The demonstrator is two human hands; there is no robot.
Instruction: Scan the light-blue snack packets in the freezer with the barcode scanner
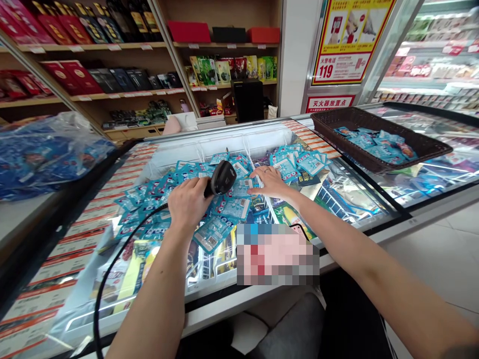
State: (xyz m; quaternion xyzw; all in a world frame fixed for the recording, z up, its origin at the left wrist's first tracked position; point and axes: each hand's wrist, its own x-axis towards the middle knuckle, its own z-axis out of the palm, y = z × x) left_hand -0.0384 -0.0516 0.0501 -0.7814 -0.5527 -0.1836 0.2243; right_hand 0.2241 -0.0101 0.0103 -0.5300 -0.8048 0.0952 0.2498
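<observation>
My left hand (pixel 188 203) is wrapped round a black barcode scanner (pixel 221 180), its head pointing to the right. A black cable runs from it down the left side. To the right of the scanner, my right hand (pixel 270 183) has its thumb and fingers apart, just over the packets, and I cannot tell whether it touches one. Many small blue packets (pixel 232 208) with printed barcodes lie spread on the freezer's glass top (pixel 370 207) beneath both hands. Another group of blue packets (pixel 286 165) lies just beyond my right hand.
A brown woven basket (pixel 419 164) holding more blue packets stands at the right. Blue goods in clear plastic (pixel 45 154) lie at the left. Price labels (pixel 71 249) line the freezer's left edge. A blurred-out patch (pixel 277 255) covers something in front. Stocked shelves (pixel 130 94) stand behind.
</observation>
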